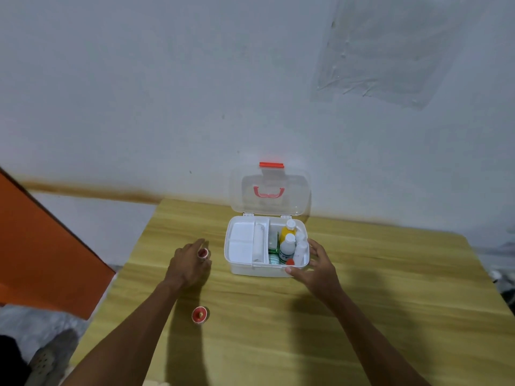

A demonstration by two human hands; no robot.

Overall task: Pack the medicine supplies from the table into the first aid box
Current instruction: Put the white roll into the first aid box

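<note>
A white first aid box (245,267) stands open on the wooden table (362,288), its clear lid (269,195) upright with a red handle. Inside on the right are a yellow bottle (287,232), a white bottle (287,247), a green packet (273,243) and a small red-capped item (290,262). My right hand (317,267) holds the box's front right corner, thumb on the front wall. My left hand (189,263), left of the box, pinches a small red and white tape roll (203,253). A second red and white roll (199,314) lies on the table nearer me.
The box sits close to the grey wall at the table's far edge. An orange panel (41,252) leans at the left, beyond the table's left edge. A foot in a sandal (47,358) shows on the floor at the lower left.
</note>
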